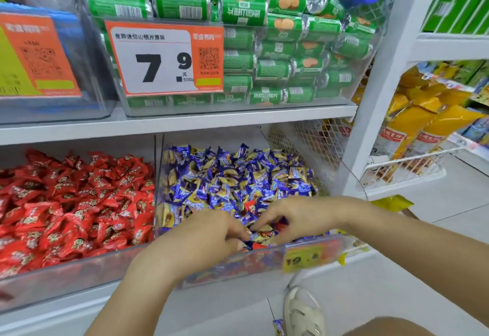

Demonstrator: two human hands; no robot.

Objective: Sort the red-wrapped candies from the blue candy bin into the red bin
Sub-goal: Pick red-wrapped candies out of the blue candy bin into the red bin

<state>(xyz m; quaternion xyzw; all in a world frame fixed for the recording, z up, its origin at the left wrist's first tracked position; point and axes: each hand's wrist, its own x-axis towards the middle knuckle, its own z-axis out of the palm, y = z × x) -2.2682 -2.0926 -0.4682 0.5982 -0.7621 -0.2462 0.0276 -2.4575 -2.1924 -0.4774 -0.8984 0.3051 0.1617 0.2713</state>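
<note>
Red-wrapped candies lie scattered among blue-and-yellow ones near the front of the blue candy bin, glossy and small, one showing at the front wall. Both hands dig there: the left hand has its fingers curled down into the pile, and the right hand pinches downward with bent fingers; whether either holds a candy cannot be told. Good practice would be to part the blue wrappers, pinch one red piece cleanly, then carry it left over the divider into the red bin.

orange price tag: "7.9", "500g" | yellow bin label: "19."
</note>
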